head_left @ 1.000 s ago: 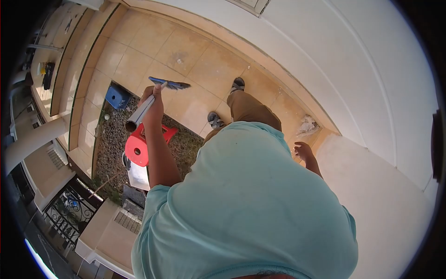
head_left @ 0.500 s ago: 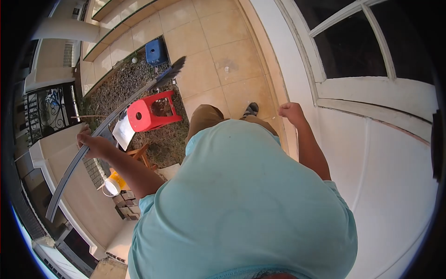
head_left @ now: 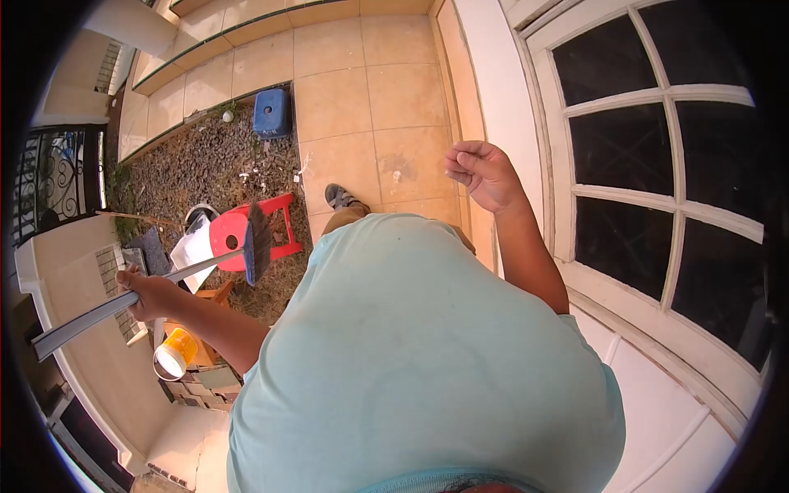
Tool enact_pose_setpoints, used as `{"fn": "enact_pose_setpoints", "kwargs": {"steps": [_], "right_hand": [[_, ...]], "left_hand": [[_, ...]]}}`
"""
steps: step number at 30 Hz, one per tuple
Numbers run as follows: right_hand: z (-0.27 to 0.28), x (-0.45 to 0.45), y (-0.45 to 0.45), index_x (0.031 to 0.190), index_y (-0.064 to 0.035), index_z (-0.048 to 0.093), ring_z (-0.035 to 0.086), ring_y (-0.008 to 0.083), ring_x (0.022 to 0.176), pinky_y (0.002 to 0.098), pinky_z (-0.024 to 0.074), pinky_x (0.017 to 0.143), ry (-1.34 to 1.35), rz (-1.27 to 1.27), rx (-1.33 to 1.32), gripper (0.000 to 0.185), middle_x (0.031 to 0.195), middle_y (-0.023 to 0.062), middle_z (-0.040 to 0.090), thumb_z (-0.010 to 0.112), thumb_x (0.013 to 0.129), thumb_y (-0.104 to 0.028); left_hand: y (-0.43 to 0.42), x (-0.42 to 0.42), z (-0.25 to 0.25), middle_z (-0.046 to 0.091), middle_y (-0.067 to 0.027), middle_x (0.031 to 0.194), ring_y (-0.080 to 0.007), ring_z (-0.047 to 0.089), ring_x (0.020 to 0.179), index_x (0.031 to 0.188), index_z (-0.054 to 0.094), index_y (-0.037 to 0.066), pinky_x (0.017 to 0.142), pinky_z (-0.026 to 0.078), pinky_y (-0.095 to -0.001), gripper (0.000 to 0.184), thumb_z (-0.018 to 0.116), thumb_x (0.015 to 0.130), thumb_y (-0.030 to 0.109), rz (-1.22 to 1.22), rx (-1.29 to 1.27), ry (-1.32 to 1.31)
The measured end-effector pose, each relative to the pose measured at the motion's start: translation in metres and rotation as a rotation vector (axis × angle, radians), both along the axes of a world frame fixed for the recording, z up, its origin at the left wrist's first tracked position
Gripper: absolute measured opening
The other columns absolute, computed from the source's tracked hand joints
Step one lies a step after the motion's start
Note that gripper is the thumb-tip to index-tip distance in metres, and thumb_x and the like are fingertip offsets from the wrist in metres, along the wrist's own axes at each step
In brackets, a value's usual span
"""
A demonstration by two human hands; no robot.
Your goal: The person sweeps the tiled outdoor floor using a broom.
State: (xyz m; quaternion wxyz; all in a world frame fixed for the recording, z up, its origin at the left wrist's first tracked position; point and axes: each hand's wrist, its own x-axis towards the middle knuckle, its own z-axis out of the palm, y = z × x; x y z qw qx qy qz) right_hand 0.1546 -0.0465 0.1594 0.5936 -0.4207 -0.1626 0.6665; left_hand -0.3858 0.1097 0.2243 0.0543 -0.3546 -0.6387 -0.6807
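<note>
My left hand (head_left: pixel 149 296) is wrapped round the grey handle of a broom (head_left: pixel 258 244). The handle slants across the left side of the view, its near end at the far left. In front of the red plastic stool (head_left: pixel 228 233), as seen from here, are the broom's dark bristles; whether they touch it I cannot tell. My right hand (head_left: pixel 485 174) is raised over the tiled floor on the right, with loosely bent fingers partly apart and nothing in them.
A blue stool (head_left: pixel 272 113) stands on the gravel strip by the tiles (head_left: pixel 333 99). Left of me are a yellow and white bucket (head_left: pixel 176 353) and stacked tiles (head_left: pixel 212 380). A white-framed glass door (head_left: pixel 670 197) lies to the right. Tiled steps (head_left: pixel 263 33) rise ahead.
The broom head has swung down toward the red stool, and my left hand has dropped slightly. My right hand has come up and inward, its fingers looser. The view has shifted forward along the walkway.
</note>
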Motion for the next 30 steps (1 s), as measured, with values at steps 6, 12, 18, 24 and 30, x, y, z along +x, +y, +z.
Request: {"fn": "enact_pose_setpoints", "kwargs": {"steps": [6,12,18,24,30], "right_hand": [[-0.001,-0.001,0.067,0.102,-0.0053,0.065,0.072,0.0198,0.087,0.0323,0.0602,0.075,0.122,-0.04,0.041,0.015,0.094,0.0101,0.072,0.068,0.089,0.002],[0.035,0.007,0.143,0.112,-0.0072,0.06,0.071,0.0201,0.096,0.0322,0.0594,0.087,-0.007,-0.177,-0.123,0.024,0.1,0.0066,0.07,0.061,0.092,0.006],[0.004,0.051,0.27,0.107,-0.0089,0.061,0.07,0.0192,0.094,0.0307,0.0608,0.081,-0.052,-0.304,-0.056,0.02,0.093,0.0048,0.07,0.064,0.091,0.003],[0.007,0.088,0.412,0.098,-0.0108,0.062,0.049,0.0086,0.059,0.0248,0.0359,0.049,0.162,-0.001,-0.039,0.02,0.061,-0.0039,0.05,0.063,0.098,-0.031],[0.008,0.072,0.533,0.097,-0.008,0.062,0.03,0.0066,0.051,0.0243,0.0262,0.048,-0.028,-0.018,-0.123,0.033,0.06,-0.0055,0.037,0.062,0.097,-0.041]], "left_hand": [[0.091,0.0,0.023,0.07,-0.0089,0.076,-0.0157,0.066,0.073,0.079,0.07,-0.004,0.067,0.052,-0.0293,0.046,0.068,0.096,0.039,-0.026,-0.124,0.025],[0.155,0.015,0.01,0.072,-0.0092,0.085,-0.0178,0.065,0.08,0.084,0.07,-0.002,0.074,0.052,-0.0315,0.049,0.064,0.097,0.045,-0.066,-0.098,0.105],[0.177,0.024,0.044,0.072,-0.0084,0.086,-0.0179,0.065,0.08,0.084,0.068,-0.002,0.073,0.051,-0.0308,0.056,0.058,0.098,0.052,0.083,-0.119,0.291],[0.197,0.072,0.088,0.072,-0.0117,0.084,-0.0199,0.066,0.079,0.076,0.058,0.0,0.074,0.05,-0.032,0.055,0.053,0.102,0.048,0.272,-0.005,0.324],[0.219,0.09,0.098,0.069,-0.0154,0.077,-0.0233,0.067,0.075,0.07,0.047,0.003,0.077,0.051,-0.0347,0.057,0.053,0.101,0.05,0.395,0.077,0.404]]}}
